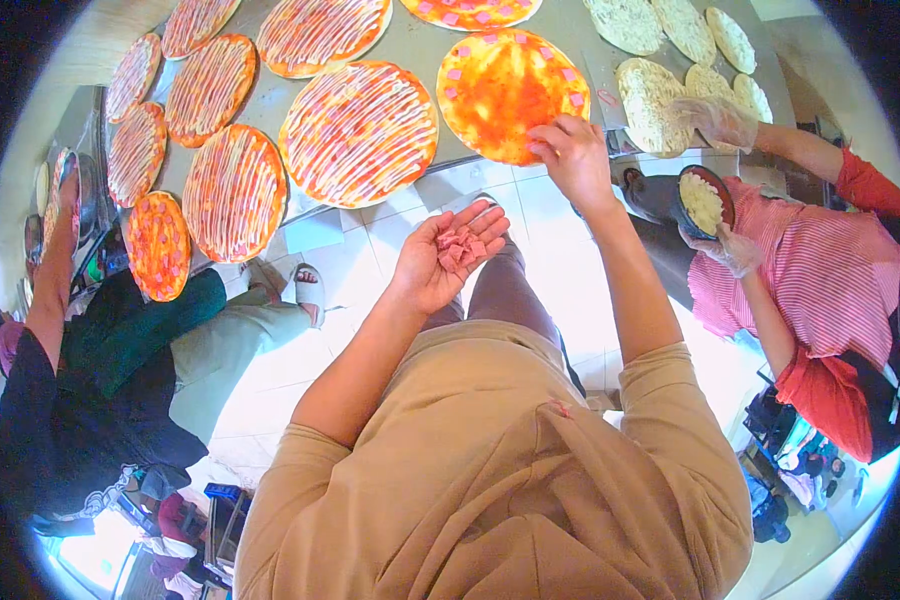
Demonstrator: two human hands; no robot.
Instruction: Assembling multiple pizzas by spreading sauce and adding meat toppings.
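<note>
Palm up, my left hand (439, 262) holds a small heap of pink square meat pieces (461, 247), in front of the table's edge. My right hand (572, 159) is over the near right edge of a round pizza base with red sauce (506, 94), its fingertips close together; whether a piece is between them is hidden. Pink squares lie in an arc along that base's far rim. Just left of it lies a pizza with white sauce stripes (358, 135).
More striped pizzas (234, 193) cover the metal table (311, 204) at left. At right, a co-worker's gloved hands (720, 124) are by pale bases (649, 105) and a bowl of shredded white topping (701, 201). Another person (112, 360) stands at left.
</note>
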